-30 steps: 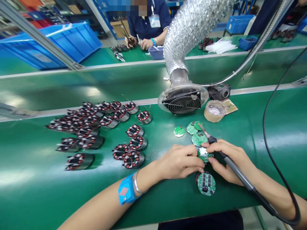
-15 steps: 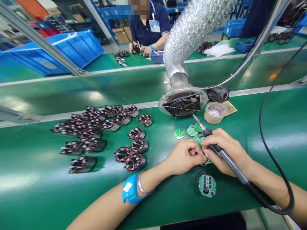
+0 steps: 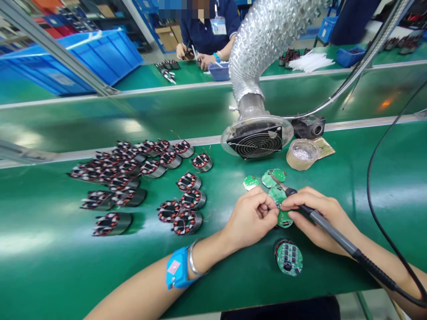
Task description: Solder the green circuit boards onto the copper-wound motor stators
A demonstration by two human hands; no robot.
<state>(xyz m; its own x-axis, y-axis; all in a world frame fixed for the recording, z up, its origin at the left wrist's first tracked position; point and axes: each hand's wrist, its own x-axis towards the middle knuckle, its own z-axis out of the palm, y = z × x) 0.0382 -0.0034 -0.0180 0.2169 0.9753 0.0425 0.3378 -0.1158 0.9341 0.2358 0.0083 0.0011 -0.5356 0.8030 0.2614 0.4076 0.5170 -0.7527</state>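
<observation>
My left hand (image 3: 251, 218) is curled, its fingertips pinching a small round green circuit board (image 3: 284, 218) just above the green bench. My right hand (image 3: 316, 218) grips a black soldering iron (image 3: 328, 233), and its fingertips also touch that board. The iron's tip points up-left over several loose round green boards (image 3: 273, 178). A finished round board on a dark motor part (image 3: 288, 258) lies just below both hands. A blue wrist strap (image 3: 176, 268) is on my left wrist.
Many copper-wound motor stators (image 3: 133, 178) lie at the left of the bench. A foil fume duct with a fan grille (image 3: 256, 141) stands behind the hands, a solder tub (image 3: 302, 154) beside it. Across the conveyor (image 3: 133, 115), another person's hands (image 3: 207, 60) work by a blue tray.
Both hands stayed together on the small board and shifted slightly; the soldering iron lowered and tilted flatter, its tip dropping toward the loose boards.
</observation>
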